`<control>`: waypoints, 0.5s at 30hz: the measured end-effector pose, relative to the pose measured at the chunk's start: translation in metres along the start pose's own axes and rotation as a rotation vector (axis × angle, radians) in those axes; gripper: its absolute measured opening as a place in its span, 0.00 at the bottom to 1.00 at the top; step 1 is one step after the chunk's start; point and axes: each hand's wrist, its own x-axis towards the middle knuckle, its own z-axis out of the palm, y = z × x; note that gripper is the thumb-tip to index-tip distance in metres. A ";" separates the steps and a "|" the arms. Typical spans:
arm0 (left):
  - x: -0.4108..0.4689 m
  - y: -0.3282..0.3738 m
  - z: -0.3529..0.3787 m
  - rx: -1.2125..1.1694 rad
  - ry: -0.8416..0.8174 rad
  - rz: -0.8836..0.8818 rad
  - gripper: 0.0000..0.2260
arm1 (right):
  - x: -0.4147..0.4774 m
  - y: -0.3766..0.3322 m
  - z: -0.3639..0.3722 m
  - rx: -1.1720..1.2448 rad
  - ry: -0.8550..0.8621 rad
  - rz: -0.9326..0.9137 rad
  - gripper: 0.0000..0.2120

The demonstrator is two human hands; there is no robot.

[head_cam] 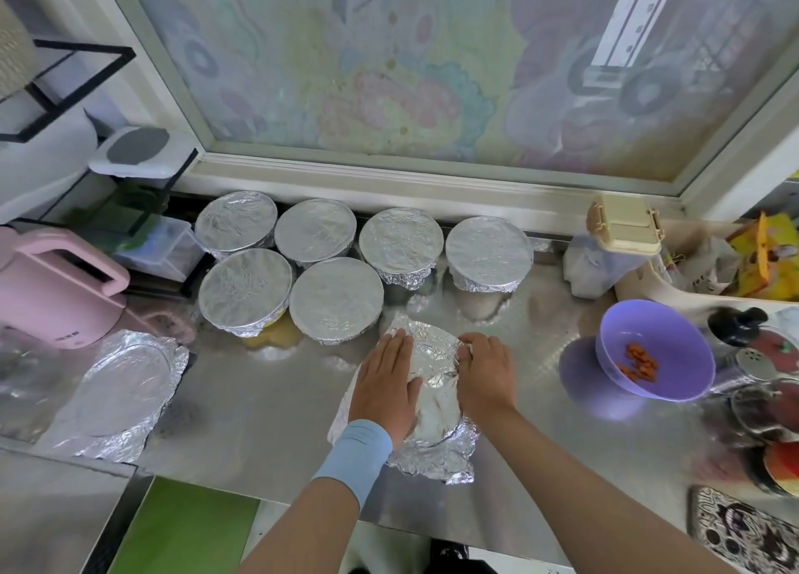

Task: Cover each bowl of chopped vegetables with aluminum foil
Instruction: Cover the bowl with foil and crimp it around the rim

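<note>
The foil (434, 383) lies between the two hands, near the middle of the front edge of the steel counter (259, 400). The left hand (387, 383) rests flat on its left part with the fingers straight and close together. The right hand (486, 372) has its fingers curled over the right far rim and grips the foil there. The bowl under the foil is hidden.

Along the back edge, below a frosted window (389, 76) with a coloured pattern, stand six covered bowls (336, 299) in two rows, close to each other. A purple bowl (614, 336) with orange pieces (640, 359) stands uncovered toward the right edge. A pink kettle (56, 297) is at the left edge, and a loose foil sheet (125, 392) lies before it.

The foil is crumpled and shiny; it is stretched over a round form, and its corners stick out wrinkled at the near side.
</note>
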 end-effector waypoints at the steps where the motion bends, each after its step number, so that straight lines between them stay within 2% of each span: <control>1: 0.000 0.000 0.001 0.003 -0.008 -0.007 0.27 | 0.000 -0.001 0.001 -0.050 -0.025 0.024 0.11; 4: 0.001 0.001 0.002 0.000 -0.020 -0.024 0.28 | -0.005 -0.005 -0.003 -0.195 0.014 -0.093 0.19; 6: -0.001 0.000 0.003 -0.005 -0.028 -0.043 0.27 | -0.010 -0.006 -0.005 -0.212 0.029 -0.214 0.25; 7: -0.001 0.000 0.004 -0.013 -0.029 -0.056 0.27 | -0.012 -0.008 -0.005 -0.178 -0.017 -0.237 0.24; 9: -0.001 -0.002 0.005 -0.043 -0.033 -0.078 0.27 | -0.016 -0.014 -0.005 -0.040 -0.175 -0.168 0.19; 11: 0.000 -0.003 0.006 -0.091 -0.030 -0.095 0.28 | -0.018 -0.013 -0.002 0.045 -0.291 -0.078 0.19; 15: 0.006 -0.003 0.003 -0.216 -0.006 -0.160 0.29 | -0.016 -0.012 -0.001 0.238 -0.299 0.035 0.14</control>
